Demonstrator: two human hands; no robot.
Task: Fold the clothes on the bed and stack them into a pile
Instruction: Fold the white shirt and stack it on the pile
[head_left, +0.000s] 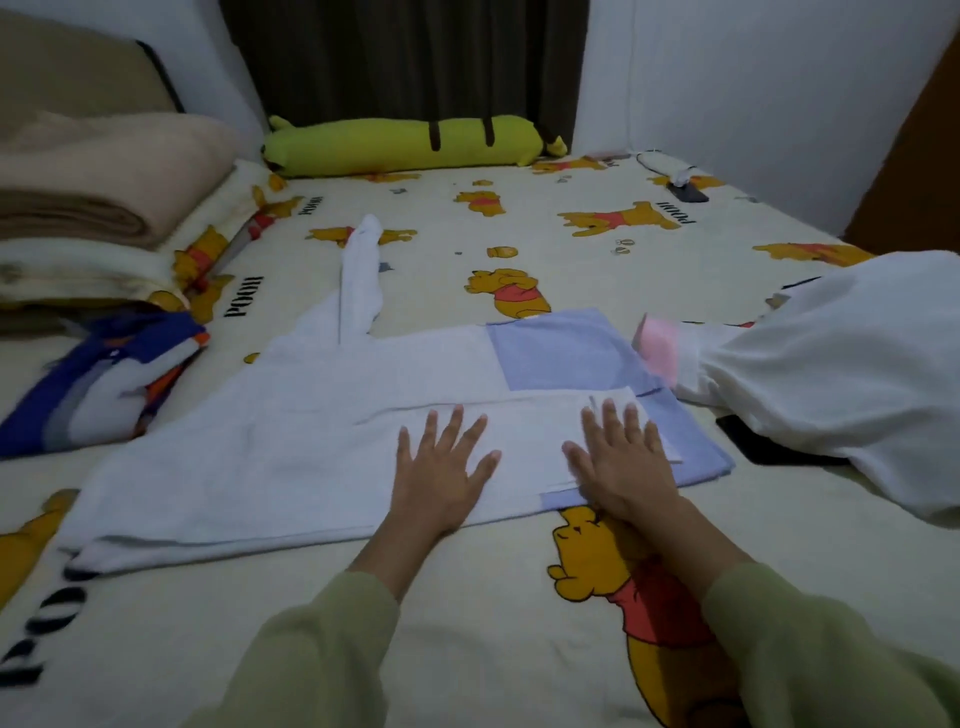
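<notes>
A white garment with a light-blue panel lies spread flat across the middle of the bed. One sleeve points away toward the far side and the other is folded over its body. My left hand and my right hand press flat on the folded sleeve, fingers straight and spread. A folded blue, white and orange garment lies at the left. A loose white garment with a pink patch is heaped at the right.
Folded beige blankets are stacked on a pillow at the far left. A yellow bolster lies along the curtain. A phone and cable sit at the far right corner. A dark flat object peeks from under the white heap.
</notes>
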